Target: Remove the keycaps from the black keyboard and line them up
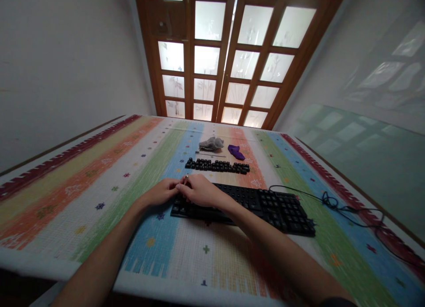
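A black keyboard lies slightly slanted on the striped tablecloth. Over its left end my two hands meet, fingertips touching. My left hand has its fingers bent together at the keyboard's upper left corner. Thumb and fingers of my right hand are pinched against the left fingertips, covering part of the keys. A small shiny spot shows at the right fingers; what they hold, if anything, is hidden. Behind the hands, loose black keycaps stand in rows.
Beyond the keycaps lie a thin rod, a crumpled grey cloth and a purple cloth. The keyboard's black cable coils to the right. The tablecloth reaches back towards wooden doors with glass panes.
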A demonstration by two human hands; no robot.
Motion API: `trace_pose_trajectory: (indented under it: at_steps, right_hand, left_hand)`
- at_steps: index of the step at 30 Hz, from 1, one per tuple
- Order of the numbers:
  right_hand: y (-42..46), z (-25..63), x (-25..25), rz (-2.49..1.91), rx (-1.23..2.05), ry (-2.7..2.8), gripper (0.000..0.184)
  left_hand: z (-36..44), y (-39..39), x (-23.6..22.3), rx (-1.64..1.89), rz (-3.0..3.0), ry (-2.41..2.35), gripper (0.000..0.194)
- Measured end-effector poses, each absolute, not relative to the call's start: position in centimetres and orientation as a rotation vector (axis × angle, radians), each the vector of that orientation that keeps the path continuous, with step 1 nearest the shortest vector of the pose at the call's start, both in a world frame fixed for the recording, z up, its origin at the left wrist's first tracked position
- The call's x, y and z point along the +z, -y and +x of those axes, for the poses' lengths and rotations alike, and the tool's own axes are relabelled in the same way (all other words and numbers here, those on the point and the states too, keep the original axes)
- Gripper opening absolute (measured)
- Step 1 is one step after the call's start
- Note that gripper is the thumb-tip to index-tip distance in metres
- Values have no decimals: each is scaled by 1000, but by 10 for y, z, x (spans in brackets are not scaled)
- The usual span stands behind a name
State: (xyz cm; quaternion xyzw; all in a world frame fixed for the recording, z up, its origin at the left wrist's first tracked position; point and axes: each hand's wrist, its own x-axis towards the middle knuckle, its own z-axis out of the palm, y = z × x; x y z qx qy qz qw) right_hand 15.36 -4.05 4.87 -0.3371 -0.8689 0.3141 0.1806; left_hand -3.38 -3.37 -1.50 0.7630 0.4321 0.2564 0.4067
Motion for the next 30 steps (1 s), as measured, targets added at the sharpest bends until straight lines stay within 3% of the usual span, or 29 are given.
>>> trace_pose_trajectory:
  at_steps: [11,21,30]
  right_hand:
    - [43,160,64,-977,669,2474,30]
    - [45,165,66,-989,43,2576,38]
    - [36,162,53,-938,216,2868,25]
  left_hand:
    - [-40,38,-7,666,1946,-1124,34]
    - [-44,44,-1,540,1985,-1183,33]
    - [-46,45,-2,510,1995,-1177,31]
